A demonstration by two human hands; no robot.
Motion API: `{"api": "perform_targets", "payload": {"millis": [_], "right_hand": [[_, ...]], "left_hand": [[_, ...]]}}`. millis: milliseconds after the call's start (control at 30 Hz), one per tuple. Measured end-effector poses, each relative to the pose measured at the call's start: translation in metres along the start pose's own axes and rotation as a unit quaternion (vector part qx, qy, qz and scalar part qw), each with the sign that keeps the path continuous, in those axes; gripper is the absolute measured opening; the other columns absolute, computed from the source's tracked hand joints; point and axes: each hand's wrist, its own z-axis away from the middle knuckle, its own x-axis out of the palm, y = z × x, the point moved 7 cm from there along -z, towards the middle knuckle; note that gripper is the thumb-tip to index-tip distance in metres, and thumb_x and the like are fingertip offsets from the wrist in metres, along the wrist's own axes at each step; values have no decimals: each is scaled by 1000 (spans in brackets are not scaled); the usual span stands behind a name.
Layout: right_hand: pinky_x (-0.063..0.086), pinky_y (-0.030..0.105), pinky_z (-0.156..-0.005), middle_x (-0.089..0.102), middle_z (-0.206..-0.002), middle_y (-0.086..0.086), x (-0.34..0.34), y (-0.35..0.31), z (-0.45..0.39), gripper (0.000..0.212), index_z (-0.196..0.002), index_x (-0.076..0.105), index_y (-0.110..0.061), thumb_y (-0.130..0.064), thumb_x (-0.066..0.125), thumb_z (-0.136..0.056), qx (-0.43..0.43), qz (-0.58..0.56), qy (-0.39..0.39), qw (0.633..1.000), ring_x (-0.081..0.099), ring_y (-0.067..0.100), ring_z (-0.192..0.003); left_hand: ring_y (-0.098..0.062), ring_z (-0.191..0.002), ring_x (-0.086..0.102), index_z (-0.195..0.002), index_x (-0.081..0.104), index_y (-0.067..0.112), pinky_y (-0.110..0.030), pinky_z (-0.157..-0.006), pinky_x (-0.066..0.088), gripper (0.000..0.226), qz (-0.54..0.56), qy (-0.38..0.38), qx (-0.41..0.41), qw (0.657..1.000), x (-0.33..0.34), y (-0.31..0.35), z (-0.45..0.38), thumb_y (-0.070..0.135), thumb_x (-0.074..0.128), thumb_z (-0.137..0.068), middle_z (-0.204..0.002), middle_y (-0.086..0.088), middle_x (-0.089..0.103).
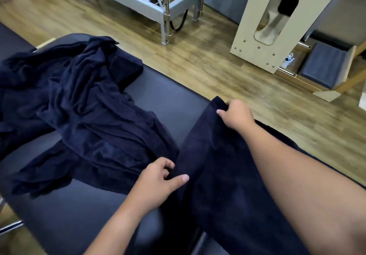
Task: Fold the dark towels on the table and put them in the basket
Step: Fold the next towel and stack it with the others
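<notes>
Head view: A dark navy terry towel [223,175] lies along the right part of the black padded vinyl table [168,98], draping toward the near edge. The right hand [236,116] grasps its far corner, fingers curled over the cloth near the table's far edge. The left hand [158,177] pinches the towel's left edge between thumb and curled fingers, closer to the person. The towel appears stretched between the two grips, judged to be mid-fold or being squared for a fold.

A crumpled heap of dark navy towels [79,106] occupies the left half of the table, unfolded, just beside the held towel.

No basket can be confirmed; a grey metal-framed bin [146,0] stands on the wooden floor beyond the table with dark fabric inside, its role uncertain.

Assessment: the task is at an early stage. One towel is in hand, the heap is outstanding, and nothing is confirmed delivered
</notes>
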Motion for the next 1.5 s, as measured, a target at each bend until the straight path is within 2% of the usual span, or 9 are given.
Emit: {"api": "perform_targets", "payload": {"millis": [200,300,500,700,833,933,1033,1267,1500], "right_hand": [[39,31,-73,60,-91,11,-21,-18,-9,12,-94,66,-11,-23,63,-96,60,-85,87,991,51,31,-82],[39,29,-75,67,-99,11,-9,-30,-1,4,-94,67,-16,-20,68,-92,11,-88,46,995,60,33,-93],[36,58,-109,35,-144,-2,25,-61,56,36,-119,48,-24,-26,68,-89,-207,-41,-23,977,43,30,-129],[-1,69,-117,-24,-166,2,63,-38,112,70,-158,13,-36,-55,45,-99,-153,84,-83,981,-18,37,-152],[-1,58,-123,-2,-169,3,59,6,164,64,-159,14,-29,-46,40,-104,-146,64,-39,986,-10,24,-155],[-1,55,-122,5,-169,-2,52,62,194,55,-157,20,-30,-42,35,-106,-99,47,-11,994,-10,17,-155],[6,50,-123,13,-168,-6,28,121,206,51,-156,29,-32,-42,36,-106,-47,34,31,998,1,14,-155],[54,39,-81,57,-128,0,-59,235,197,29,-124,64,-13,-12,55,-97,66,-31,209,975,62,30,-106],[48,37,-72,65,-106,6,-81,304,172,4,-95,57,-25,-22,60,-93,187,71,-13,980,55,30,-88]], "left_hand": [[-8,-76,55,-91,59,14,-36,-75,44,38,54,-187,32,980,0,-1,26,50,70,-87,-77,9,60],[-14,-97,62,-97,47,30,-39,-88,40,31,-353,-48,-20,934,-31,-26,23,62,49,-96,-83,10,59],[-20,-93,64,-93,54,28,-38,-84,46,26,-310,16,-65,948,-36,-40,24,53,54,-96,-82,6,65],[-36,-70,56,-90,52,13,-41,-60,43,37,-474,116,53,871,-15,-1,34,8,73,-59,-80,-11,57],[-36,-111,54,-123,54,18,-45,-78,52,49,-449,12,278,849,68,54,43,29,63,-77,-126,-8,52],[-46,-151,10,-155,11,34,-62,-114,28,83,-472,-115,242,840,121,57,41,32,59,-87,-167,-10,8],[-54,-146,-23,-155,-13,40,-76,-113,1,101,-544,-177,167,803,155,61,33,30,60,-87,-164,-14,-26],[-58,-143,-27,-145,-22,62,-84,-106,8,108,-532,-227,175,797,230,99,21,62,67,-84,-157,-14,-41],[-64,-139,-26,-135,-31,68,-85,-103,16,127,-578,-234,113,773,246,103,14,58,80,-76,-145,-19,-55]]}}
